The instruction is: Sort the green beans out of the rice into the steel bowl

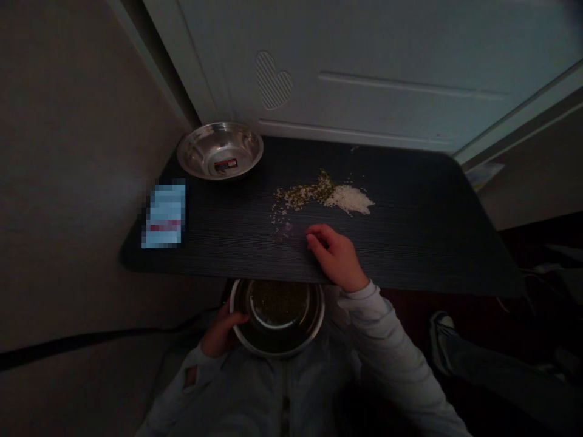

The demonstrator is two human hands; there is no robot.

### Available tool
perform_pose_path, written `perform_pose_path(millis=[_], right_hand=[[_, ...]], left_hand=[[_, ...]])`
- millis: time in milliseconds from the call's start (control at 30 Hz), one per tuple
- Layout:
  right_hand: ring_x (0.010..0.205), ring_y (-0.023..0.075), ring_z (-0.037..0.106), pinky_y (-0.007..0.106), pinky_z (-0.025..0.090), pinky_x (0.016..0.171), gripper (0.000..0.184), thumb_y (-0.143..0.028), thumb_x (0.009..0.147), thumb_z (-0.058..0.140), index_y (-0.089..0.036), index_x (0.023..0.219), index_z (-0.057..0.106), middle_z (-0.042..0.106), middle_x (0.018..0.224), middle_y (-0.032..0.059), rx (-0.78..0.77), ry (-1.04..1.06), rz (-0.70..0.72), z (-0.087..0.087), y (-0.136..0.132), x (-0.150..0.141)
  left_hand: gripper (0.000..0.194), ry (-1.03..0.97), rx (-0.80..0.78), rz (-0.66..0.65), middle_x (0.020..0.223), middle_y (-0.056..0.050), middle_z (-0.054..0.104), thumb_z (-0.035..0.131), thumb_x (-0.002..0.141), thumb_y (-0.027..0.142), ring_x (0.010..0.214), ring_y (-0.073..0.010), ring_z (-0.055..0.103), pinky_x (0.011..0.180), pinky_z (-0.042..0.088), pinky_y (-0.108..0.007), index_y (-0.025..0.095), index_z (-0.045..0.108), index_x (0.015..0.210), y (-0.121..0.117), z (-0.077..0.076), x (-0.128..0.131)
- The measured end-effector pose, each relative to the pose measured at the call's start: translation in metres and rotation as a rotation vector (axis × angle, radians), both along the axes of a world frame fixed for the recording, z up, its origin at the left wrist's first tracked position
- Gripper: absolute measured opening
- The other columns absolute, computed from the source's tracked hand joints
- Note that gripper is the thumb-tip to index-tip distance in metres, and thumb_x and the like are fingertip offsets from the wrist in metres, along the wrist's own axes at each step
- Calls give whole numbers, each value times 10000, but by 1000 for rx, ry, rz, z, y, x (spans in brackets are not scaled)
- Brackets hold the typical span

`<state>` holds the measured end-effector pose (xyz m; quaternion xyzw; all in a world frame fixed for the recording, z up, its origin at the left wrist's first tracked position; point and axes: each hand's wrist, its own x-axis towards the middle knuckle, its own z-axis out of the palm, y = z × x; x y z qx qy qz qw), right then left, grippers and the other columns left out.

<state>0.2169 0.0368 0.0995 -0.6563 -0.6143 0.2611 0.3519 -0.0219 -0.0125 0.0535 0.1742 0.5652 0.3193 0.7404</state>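
My left hand (225, 329) grips the left rim of a metal bowl (279, 341), thumb inside, just below the table's front edge. Small dark green grains, like mung beans, lie at the bottom of this bowl. Over the front of the dark table (410, 243) is my right hand (334, 255), fingers curled and thumb close to the index finger; whether something sits between them is too dim to see. Beyond it lies a pile of white rice (353, 199), with green beans (324, 188) mixed with pale grains to its left. A few blurred grains (285, 230) lie left of my fingertips.
A second metal bowl (221, 150) with a label inside stands at the table's back left. A phone-like bright screen (164, 215), pixelated, is at the left edge. A white panel (364, 54) rises behind the table. Another person's shoe (441, 340) and leg show at lower right.
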Motion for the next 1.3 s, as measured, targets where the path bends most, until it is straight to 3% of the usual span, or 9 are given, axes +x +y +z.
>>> perform_pose_path(millis=[433, 667, 1033, 1300], right_hand=[[649, 138, 580, 238, 406, 596, 167, -296, 834, 445, -197, 882, 572, 639, 731, 12, 10, 64, 17, 1, -2, 2], [622, 136, 567, 235, 394, 584, 163, -295, 837, 446, -200, 872, 573, 619, 687, 3, 5, -4, 34, 2, -2, 2], [626, 132, 555, 253, 365, 633, 141, -294, 823, 497, -216, 839, 613, 642, 660, -14, 13, -130, 135, 4, -2, 1], [652, 115, 551, 270, 313, 697, 121, -309, 794, 573, -207, 801, 639, 628, 652, -29, 26, -161, 317, 5, -2, 3]], left_hand=[[633, -7, 32, 8, 747, -55, 744, 616, 456, 112, 812, -319, 665, 737, 494, -403, 169, 635, 1087, 0, 2, 2], [631, -23, 33, 8, 779, -61, 747, 620, 462, 114, 803, -314, 667, 718, 498, -396, 155, 629, 1091, 0, 2, 1], [643, -12, 31, 8, 746, -51, 746, 624, 446, 115, 816, -314, 662, 729, 495, -397, 158, 628, 1088, 1, 1, 0], [609, 2, 45, 13, 748, -46, 745, 619, 443, 114, 808, -310, 664, 748, 487, -398, 163, 646, 1049, 0, 0, -1]])
